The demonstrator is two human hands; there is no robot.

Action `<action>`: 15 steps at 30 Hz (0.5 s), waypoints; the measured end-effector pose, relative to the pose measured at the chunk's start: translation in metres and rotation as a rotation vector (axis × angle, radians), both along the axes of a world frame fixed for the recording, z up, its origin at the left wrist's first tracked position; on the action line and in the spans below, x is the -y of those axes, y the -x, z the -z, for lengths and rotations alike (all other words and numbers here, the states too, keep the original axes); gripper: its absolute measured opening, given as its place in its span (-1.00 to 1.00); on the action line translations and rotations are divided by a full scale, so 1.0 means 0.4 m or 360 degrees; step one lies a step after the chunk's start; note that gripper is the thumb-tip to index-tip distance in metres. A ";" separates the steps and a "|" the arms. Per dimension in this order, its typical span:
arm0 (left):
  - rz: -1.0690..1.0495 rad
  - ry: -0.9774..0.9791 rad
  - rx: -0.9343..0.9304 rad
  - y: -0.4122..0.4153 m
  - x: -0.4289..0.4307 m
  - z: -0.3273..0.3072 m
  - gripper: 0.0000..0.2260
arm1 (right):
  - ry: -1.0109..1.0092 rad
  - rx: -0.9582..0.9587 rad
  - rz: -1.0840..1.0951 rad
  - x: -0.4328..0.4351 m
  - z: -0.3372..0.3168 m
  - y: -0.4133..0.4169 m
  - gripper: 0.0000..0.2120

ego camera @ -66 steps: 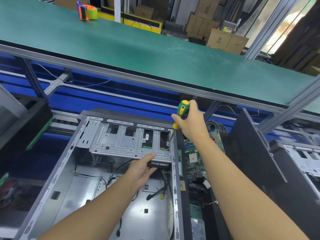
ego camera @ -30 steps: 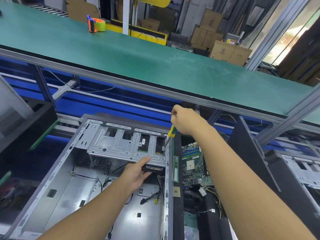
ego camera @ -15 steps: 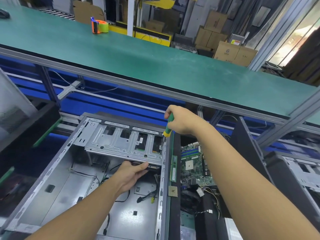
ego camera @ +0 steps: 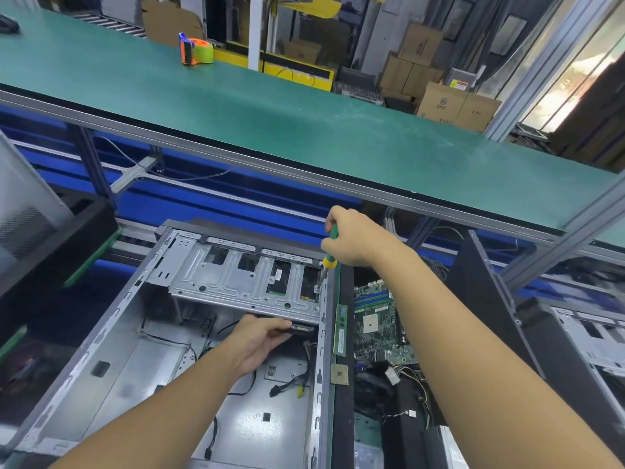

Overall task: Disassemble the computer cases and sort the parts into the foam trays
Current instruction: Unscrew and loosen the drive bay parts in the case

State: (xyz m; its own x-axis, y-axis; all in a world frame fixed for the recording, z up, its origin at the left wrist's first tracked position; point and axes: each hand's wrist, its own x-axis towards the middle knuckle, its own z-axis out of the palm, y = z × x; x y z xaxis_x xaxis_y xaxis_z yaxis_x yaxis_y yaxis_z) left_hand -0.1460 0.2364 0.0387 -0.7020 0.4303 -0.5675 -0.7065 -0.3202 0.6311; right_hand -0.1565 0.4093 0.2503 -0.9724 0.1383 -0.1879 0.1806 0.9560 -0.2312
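Since half a second ago our left hand (ego camera: 256, 340) has slipped lower under the drive cage (ego camera: 236, 282), and it now pinches the dark drive (ego camera: 302, 328) at the cage's near edge. Up and to the right of it, our right hand (ego camera: 358, 240) grips the green-and-yellow screwdriver (ego camera: 329, 261), tip down at the cage's right corner. Both hands work inside the open computer case (ego camera: 111, 336). Right of the left hand lie a memory stick (ego camera: 340, 328), a processor chip (ego camera: 339, 374) and a motherboard (ego camera: 380, 328).

Case: computer case (ego camera: 101, 333) lies below and in front of the raised bench (ego camera: 304, 130).
Drive cage (ego camera: 243, 282): inside the case, far end.
Motherboard (ego camera: 378, 326): just right of the case.
Tape dispenser (ego camera: 196, 49): on the bench, far left.
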 end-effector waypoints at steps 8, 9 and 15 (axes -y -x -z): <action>0.0043 0.0042 -0.0015 0.005 0.002 -0.004 -0.80 | 0.0138 0.0015 -0.0024 0.002 -0.006 0.000 -0.80; 0.0045 0.0044 -0.0015 0.005 0.003 -0.004 -0.83 | 0.0160 0.0055 -0.0018 0.003 -0.011 -0.001 -0.79; 0.0036 0.0046 -0.0011 0.008 0.001 -0.004 -0.90 | -0.0257 -0.0163 0.0164 0.020 0.008 -0.003 -0.70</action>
State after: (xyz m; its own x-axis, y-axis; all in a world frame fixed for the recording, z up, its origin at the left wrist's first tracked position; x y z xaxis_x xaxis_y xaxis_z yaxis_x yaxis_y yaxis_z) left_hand -0.1492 0.2358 0.0403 -0.6962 0.4295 -0.5752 -0.7090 -0.2857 0.6448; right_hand -0.1554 0.4012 0.2470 -0.9645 0.2582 -0.0560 0.2627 0.9598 -0.0985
